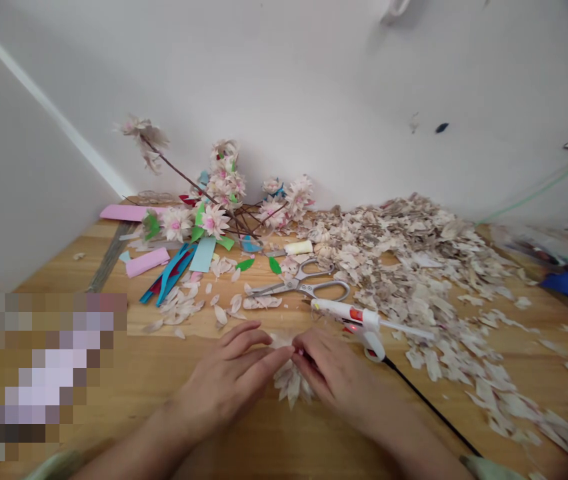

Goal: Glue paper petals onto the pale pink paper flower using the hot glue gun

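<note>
A pale flower made of dried petals [291,388] lies on the table under my hands, partly hidden by them. My left hand [229,373] is at its left side, the fingers stretched out and apart and the thumb reaching over the flower's middle. From the right, my right hand [331,367] pinches its thumb and fingers together over the flower's centre, by the left thumb's tip. A bit of pink shows at that pinch, too small to make out. Just beyond my right hand lies a white hot glue gun [344,313] with a red light and a glue stick in its back.
Grey-handled scissors [298,287] lie behind the hands. A large heap of dried petals [404,233] covers the right side. Finished flowers on twigs [224,187] stand against the wall, near pink paper rolls [147,262] and blue strips [174,275]. A black cord [429,403] runs right.
</note>
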Action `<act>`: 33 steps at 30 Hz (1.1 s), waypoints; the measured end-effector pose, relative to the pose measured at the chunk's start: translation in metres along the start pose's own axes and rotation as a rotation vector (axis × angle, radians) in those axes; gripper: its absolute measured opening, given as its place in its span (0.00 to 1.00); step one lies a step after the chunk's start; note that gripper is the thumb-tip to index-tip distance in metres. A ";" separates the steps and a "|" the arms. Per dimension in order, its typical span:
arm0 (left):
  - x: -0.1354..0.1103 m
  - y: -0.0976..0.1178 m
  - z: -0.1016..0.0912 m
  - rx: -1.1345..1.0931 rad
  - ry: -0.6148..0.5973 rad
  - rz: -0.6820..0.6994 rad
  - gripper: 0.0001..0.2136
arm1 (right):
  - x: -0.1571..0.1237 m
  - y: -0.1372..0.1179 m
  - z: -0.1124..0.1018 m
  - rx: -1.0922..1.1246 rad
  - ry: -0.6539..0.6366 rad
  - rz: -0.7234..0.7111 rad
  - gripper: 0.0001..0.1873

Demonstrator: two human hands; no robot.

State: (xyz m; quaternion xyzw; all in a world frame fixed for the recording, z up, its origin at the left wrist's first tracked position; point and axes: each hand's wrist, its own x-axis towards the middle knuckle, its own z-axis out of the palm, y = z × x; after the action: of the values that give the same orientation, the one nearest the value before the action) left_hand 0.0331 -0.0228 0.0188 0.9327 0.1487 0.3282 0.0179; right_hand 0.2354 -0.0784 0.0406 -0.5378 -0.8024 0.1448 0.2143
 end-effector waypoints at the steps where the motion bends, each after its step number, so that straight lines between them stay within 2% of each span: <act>1: 0.000 0.000 0.000 0.003 -0.009 0.003 0.23 | 0.000 0.000 0.001 -0.002 -0.001 -0.002 0.09; 13: 0.005 0.001 -0.005 0.014 -0.079 0.044 0.20 | -0.001 0.000 -0.002 0.021 -0.014 -0.006 0.08; 22: 0.006 0.001 -0.007 -0.028 -0.052 0.056 0.16 | -0.002 0.001 -0.001 0.044 -0.006 -0.029 0.06; 29: 0.007 0.001 -0.008 -0.019 -0.049 0.061 0.17 | -0.005 0.002 -0.001 0.053 -0.006 -0.033 0.05; 33: 0.008 0.006 -0.010 -0.043 -0.020 -0.035 0.17 | -0.003 0.002 -0.003 0.027 0.015 -0.035 0.06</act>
State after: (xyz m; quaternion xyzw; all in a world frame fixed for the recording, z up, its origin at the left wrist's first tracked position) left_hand 0.0341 -0.0267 0.0322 0.9326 0.1576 0.3216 0.0450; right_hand 0.2391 -0.0805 0.0414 -0.5220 -0.8080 0.1477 0.2299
